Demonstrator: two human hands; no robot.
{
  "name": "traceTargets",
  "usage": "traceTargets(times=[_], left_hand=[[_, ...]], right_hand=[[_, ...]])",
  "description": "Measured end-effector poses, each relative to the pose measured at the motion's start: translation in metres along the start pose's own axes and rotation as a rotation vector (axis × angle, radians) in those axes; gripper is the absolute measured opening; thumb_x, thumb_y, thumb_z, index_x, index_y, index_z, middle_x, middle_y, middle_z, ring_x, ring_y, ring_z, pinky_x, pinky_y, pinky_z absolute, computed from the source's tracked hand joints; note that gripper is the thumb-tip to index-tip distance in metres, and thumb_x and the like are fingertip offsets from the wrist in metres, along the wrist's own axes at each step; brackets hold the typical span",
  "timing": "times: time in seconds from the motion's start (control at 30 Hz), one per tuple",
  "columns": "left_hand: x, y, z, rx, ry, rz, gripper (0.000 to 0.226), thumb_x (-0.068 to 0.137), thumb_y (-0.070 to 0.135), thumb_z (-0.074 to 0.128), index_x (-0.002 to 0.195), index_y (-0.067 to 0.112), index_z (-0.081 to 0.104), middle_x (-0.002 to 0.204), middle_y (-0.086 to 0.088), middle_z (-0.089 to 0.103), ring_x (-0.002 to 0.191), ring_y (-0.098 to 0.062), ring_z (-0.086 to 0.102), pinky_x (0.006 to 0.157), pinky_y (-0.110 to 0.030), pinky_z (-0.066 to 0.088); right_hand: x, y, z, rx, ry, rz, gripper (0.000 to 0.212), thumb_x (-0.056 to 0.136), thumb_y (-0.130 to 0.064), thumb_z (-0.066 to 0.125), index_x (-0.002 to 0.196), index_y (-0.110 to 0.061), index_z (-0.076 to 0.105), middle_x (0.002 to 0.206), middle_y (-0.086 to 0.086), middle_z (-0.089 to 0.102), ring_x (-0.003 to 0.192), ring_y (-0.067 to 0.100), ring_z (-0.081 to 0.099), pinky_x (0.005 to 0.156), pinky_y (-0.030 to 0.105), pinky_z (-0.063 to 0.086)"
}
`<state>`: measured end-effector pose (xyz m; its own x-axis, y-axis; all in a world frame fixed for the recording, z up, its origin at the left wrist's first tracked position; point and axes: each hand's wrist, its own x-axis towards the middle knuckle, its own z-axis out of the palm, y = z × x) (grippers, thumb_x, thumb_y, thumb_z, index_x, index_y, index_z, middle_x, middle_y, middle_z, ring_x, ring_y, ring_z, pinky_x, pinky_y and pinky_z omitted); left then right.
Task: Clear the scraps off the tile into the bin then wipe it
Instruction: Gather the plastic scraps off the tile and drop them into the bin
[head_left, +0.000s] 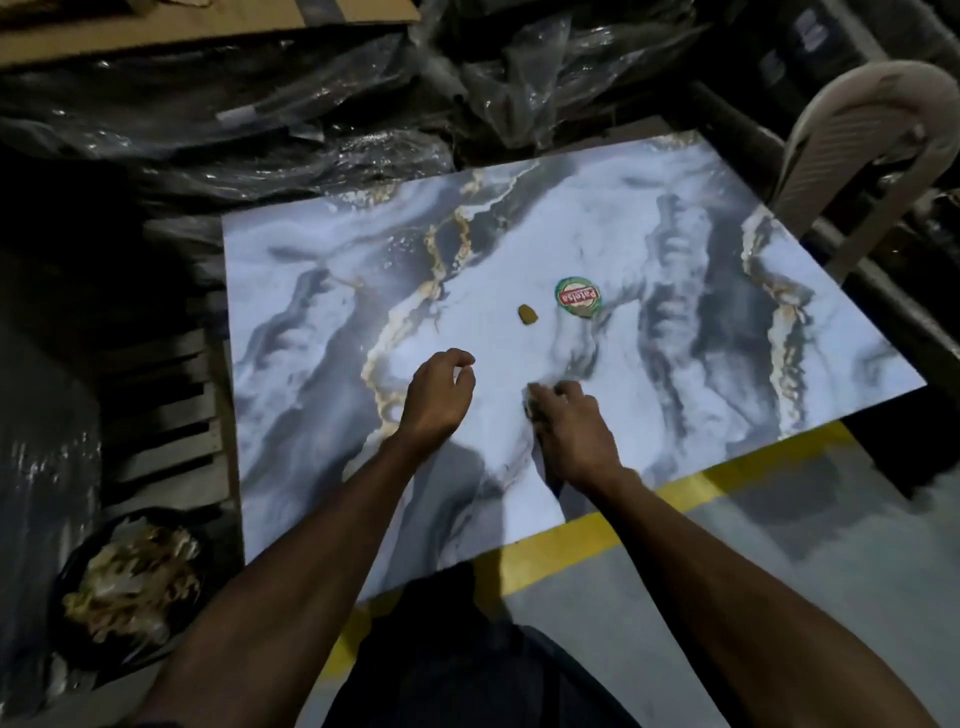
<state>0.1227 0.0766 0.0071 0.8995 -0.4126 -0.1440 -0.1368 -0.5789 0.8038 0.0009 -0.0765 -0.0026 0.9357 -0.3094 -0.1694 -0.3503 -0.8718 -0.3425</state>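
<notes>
- The right hand (569, 431) has its fingers bent down on the tile, and they seem to hold a small pale scrap (535, 397) at the fingertips. It is blurry, so I cannot tell what the scrap is.
- The left hand (439, 397) is over the tile beside the right hand, not touching it. Its fingers are curled in with the thumb close to them. I cannot tell if there is anything between them.
- Both bare arms reach in from the bottom of the view.
- The tile (727, 364) is one big flat slab. It is white and grey like marble, with thin gold lines.
- Two more scraps lie on the tile past the hands: one small brown bit (528, 315) and one round green and red lid (578, 296) with writing on it. They are near each other but apart.
- One dark round bin (67, 613) stands by the tile's near left corner. It has crumpled scraps in it.
- The tile lies on a grey floor (779, 571) with one yellow stripe (571, 545) that runs under the tile's near edge.
- One pale plastic chair (852, 150) stands at the far right.
- Dark shiny plastic wrap (234, 130) is piled behind the tile, with brown cardboard (156, 31) on top.
</notes>
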Motion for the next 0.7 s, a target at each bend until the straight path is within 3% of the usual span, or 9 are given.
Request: traceTargets(times=[0.1, 0.17, 0.3, 0.43, 0.53, 0.7], left_hand=[[0.030, 0.008, 0.002, 0.026, -0.017, 0.027, 0.029, 0.097, 0.017, 0.046, 0.122, 0.012, 0.061, 0.129, -0.004, 0.060, 0.119, -0.019, 0.054, 0.097, -0.023, 0.036], [0.046, 0.013, 0.005, 0.058, -0.038, 0.058, 0.030, 0.097, 0.017, 0.045, 0.123, 0.013, 0.060, 0.130, -0.004, 0.058, 0.120, -0.019, 0.053, 0.096, -0.022, 0.036], [0.069, 0.026, 0.017, 0.101, -0.105, 0.103, 0.033, 0.097, 0.014, 0.045, 0.128, 0.012, 0.056, 0.135, -0.007, 0.053, 0.123, -0.021, 0.051, 0.100, -0.024, 0.035], [0.089, 0.038, 0.035, 0.133, -0.147, 0.123, 0.038, 0.096, 0.012, 0.047, 0.134, 0.012, 0.051, 0.141, -0.007, 0.047, 0.125, -0.020, 0.050, 0.101, -0.020, 0.032], [0.105, 0.042, 0.049, 0.229, -0.198, 0.116, 0.048, 0.095, 0.013, 0.048, 0.142, 0.013, 0.042, 0.147, -0.009, 0.040, 0.132, -0.026, 0.042, 0.110, -0.029, 0.030], [0.127, 0.049, 0.066, 0.382, -0.210, 0.016, 0.050, 0.098, 0.026, 0.044, 0.146, 0.017, 0.034, 0.144, -0.014, 0.040, 0.128, -0.034, 0.042, 0.107, -0.039, 0.035]], right_hand=[[0.015, 0.001, 0.001, -0.065, 0.010, -0.071, 0.008, 0.088, -0.020, 0.055, 0.095, -0.016, 0.056, 0.098, 0.008, 0.045, 0.087, 0.034, 0.048, 0.055, 0.037, 0.043], [0.026, 0.006, -0.001, -0.055, 0.017, -0.082, 0.007, 0.089, -0.018, 0.056, 0.084, -0.013, 0.055, 0.094, 0.008, 0.046, 0.087, 0.033, 0.047, 0.052, 0.036, 0.039], [0.046, 0.015, -0.013, -0.061, -0.010, -0.044, 0.005, 0.084, -0.013, 0.056, 0.087, -0.011, 0.054, 0.095, 0.009, 0.050, 0.090, 0.033, 0.049, 0.055, 0.035, 0.037], [0.065, 0.033, -0.023, 0.032, -0.001, 0.069, 0.008, 0.083, -0.015, 0.057, 0.086, -0.009, 0.055, 0.092, 0.011, 0.056, 0.085, 0.035, 0.056, 0.062, 0.038, 0.046], [0.080, 0.052, -0.033, 0.077, -0.006, 0.132, 0.017, 0.088, -0.028, 0.057, 0.086, -0.012, 0.053, 0.089, 0.010, 0.062, 0.083, 0.033, 0.059, 0.061, 0.034, 0.041], [0.107, 0.087, -0.061, 0.153, -0.028, 0.115, 0.023, 0.085, -0.040, 0.062, 0.087, -0.019, 0.052, 0.094, 0.006, 0.069, 0.092, 0.032, 0.061, 0.064, 0.032, 0.037]])
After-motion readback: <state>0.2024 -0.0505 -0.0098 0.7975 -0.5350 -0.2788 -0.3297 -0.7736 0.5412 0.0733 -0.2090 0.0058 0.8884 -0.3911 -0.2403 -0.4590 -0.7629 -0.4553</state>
